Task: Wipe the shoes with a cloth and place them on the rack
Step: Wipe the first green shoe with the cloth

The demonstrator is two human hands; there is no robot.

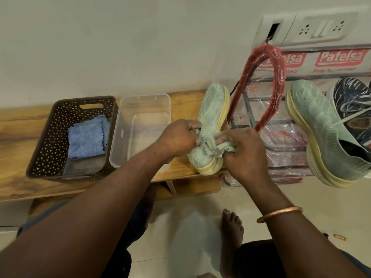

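Shoe [212, 109] lay toe-away at the desk's [30, 125] right edge; left grip [178, 137] held its collar, right grip [245, 153] clutched cloth [211, 147] against it.

My left hand [176, 137] hides the collar of the green shoe [213, 109] at the worktop's [20, 127] right end; the tips of those fingers [193, 126] curl out of sight there. My right hand [245, 153] covers the heel and most of the cloth [209, 147]. The picture's right edge cuts off the dark shoe [351, 105] and the second green shoe's [321, 125] heel. The worktop's left end runs out of view. The red strap [279, 81] blocks part of the wrapping's [281, 141] print.
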